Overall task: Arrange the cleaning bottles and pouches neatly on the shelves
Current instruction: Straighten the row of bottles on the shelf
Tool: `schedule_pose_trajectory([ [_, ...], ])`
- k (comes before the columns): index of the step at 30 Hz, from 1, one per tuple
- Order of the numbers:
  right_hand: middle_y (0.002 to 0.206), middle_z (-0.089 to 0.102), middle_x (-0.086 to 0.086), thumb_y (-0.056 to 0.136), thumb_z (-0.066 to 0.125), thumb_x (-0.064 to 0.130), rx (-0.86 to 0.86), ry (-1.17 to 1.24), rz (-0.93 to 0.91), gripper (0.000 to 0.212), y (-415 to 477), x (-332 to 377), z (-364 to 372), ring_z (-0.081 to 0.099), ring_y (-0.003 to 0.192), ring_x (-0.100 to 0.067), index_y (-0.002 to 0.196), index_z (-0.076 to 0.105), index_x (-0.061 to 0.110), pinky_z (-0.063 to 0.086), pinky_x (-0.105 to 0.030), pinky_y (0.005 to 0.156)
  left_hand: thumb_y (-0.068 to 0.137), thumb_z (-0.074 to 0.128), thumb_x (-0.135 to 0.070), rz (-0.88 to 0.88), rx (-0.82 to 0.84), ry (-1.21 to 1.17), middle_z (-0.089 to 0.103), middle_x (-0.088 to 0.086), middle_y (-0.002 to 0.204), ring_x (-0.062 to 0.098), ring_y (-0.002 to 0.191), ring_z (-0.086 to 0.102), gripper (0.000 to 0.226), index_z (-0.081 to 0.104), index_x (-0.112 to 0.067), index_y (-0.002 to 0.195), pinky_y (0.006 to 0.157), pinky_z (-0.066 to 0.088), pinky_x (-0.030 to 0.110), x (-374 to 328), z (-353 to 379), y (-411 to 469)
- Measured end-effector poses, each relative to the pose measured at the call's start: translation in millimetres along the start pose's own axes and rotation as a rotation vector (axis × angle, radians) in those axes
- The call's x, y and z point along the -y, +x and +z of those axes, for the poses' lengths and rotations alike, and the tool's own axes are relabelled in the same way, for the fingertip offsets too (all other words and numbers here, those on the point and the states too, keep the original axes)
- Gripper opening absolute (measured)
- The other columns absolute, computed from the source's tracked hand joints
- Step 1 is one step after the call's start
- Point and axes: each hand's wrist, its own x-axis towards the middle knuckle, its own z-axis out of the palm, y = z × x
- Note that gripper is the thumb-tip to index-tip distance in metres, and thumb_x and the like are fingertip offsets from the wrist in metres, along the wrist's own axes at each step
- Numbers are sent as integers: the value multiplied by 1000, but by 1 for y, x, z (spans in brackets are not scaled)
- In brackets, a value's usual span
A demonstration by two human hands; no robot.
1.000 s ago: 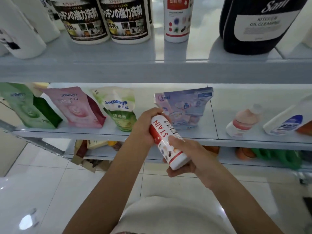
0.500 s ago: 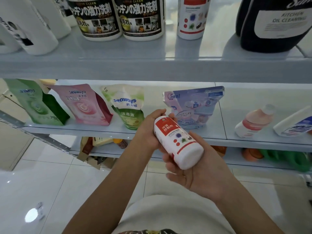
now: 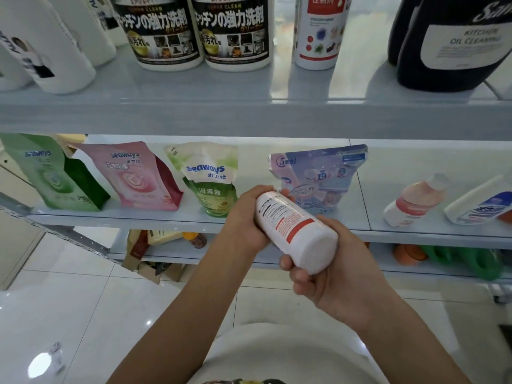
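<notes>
The left hand point(image 3: 243, 217) clasps the top and the right hand point(image 3: 332, 273) the base of a white red-labelled bottle point(image 3: 296, 231), held before the middle shelf point(image 3: 138, 220). There the pouches point(image 3: 133, 176) stand in line. Two tipped bottles point(image 3: 415, 200) at the right probably need straightening.

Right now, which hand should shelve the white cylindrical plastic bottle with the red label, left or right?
Right, probably. The right hand wraps the white red-labelled bottle near its base, under the gap beside the matching bottle on the upper shelf. The left hand grips only its top end.
</notes>
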Motion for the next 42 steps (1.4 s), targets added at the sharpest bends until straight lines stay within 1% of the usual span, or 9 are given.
schedule_pose_trajectory([
  [6, 69, 57, -21, 80, 51, 39, 180, 289, 113, 58, 1, 0, 4, 58, 42, -25, 124, 56, 2, 53, -28, 43, 92, 54, -14, 119, 66, -76, 64, 6, 57, 17, 55, 63, 38, 63, -6, 56, 56, 55, 23, -9, 1, -10],
  [9, 77, 65, -24, 90, 44, 37, -22, -52, -50, 45, 18, -5, 2, 65, 57, -30, 99, 70, 1, 59, -39, 55, 90, 56, -8, 294, 2, -68, 65, 6, 58, 19, 56, 61, 15, 55, -10, 75, 54, 55, 24, -17, 1, -18],
  [12, 97, 67, 1, 91, 48, 47, -352, -646, -436, 39, 36, -8, -1, 68, 83, -13, 124, 52, 26, 58, -33, 67, 89, 56, -5, 587, -147, 142, 68, 10, 64, 18, 51, 59, 10, 55, -9, 98, 49, 49, 22, -21, -1, -26],
  [16, 93, 61, 22, 61, 69, 68, -199, -1149, -643, 58, 31, -19, -8, 61, 85, 5, 109, 49, 42, 53, -17, 58, 88, 57, -5, 723, -177, 276, 69, 15, 70, 17, 51, 59, 9, 55, -10, 95, 49, 47, 21, -22, -1, -37],
  [21, 82, 68, -17, 68, 71, 55, 244, -495, -358, 61, 37, -21, -10, 64, 58, -26, 104, 66, 6, 53, -32, 48, 80, 63, -11, 555, 148, 202, 67, 8, 67, 19, 60, 59, 10, 56, -10, 72, 60, 51, 26, -31, -7, -47],
  [26, 96, 64, -20, 91, 51, 52, 811, 52, 140, 68, 42, -33, -5, 67, 72, -24, 133, 43, -2, 55, -25, 58, 78, 69, -18, 578, 634, 201, 65, 4, 75, 19, 74, 61, 19, 50, -12, 77, 78, 52, 29, -31, -13, -58],
  [32, 109, 69, -7, 82, 52, 57, 342, -403, -272, 55, 43, -32, 1, 68, 93, -22, 118, 61, 16, 57, -38, 81, 76, 59, -8, 752, 321, 405, 65, 9, 67, 22, 61, 59, 16, 55, -16, 63, 57, 49, 27, -35, -3, -75],
  [36, 99, 71, 14, 58, 72, 67, 130, -775, -680, 67, 29, -15, 16, 69, 92, -9, 107, 55, 25, 54, -19, 70, 83, 61, -5, 822, 167, 489, 66, 11, 70, 21, 60, 60, 17, 54, -12, 69, 53, 49, 27, -37, 6, -83],
  [42, 79, 74, 12, 78, 64, 53, 103, -528, -604, 29, 11, -5, 31, 70, 76, -4, 86, 67, 26, 53, -15, 60, 74, 68, -20, 634, 441, 471, 71, 5, 99, 21, 91, 68, 41, 56, -11, 113, 75, 56, 34, -47, 9, -87],
])
